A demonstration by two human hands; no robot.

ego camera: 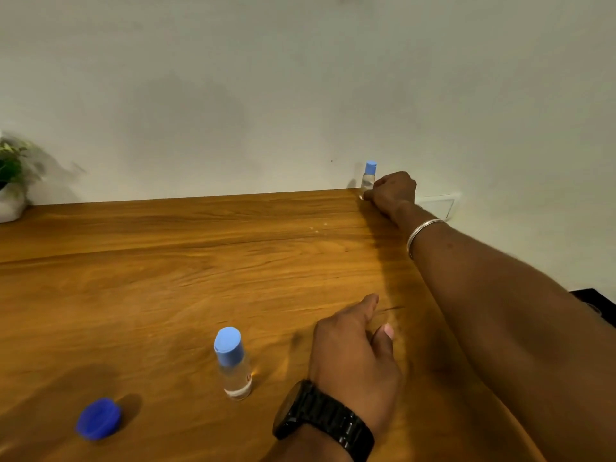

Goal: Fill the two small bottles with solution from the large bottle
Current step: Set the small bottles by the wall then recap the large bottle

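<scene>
Setting: wooden table (166,261) against a pale wall, plant (11,175) at far left.
Right hand (393,193): you reach to the table's back edge, fingers curled round the base of the far bottle (368,181), capped, upright.
Left hand (353,358): rests on the table, fingers loosely spread, holding nothing.
Near bottle (233,365): capped, upright, left of that hand.
Loose cap (98,418): dark blue, front left.
Large bottle: not in view.
Advice: grip low and firm, keep the far bottle upright as you move it.
</scene>
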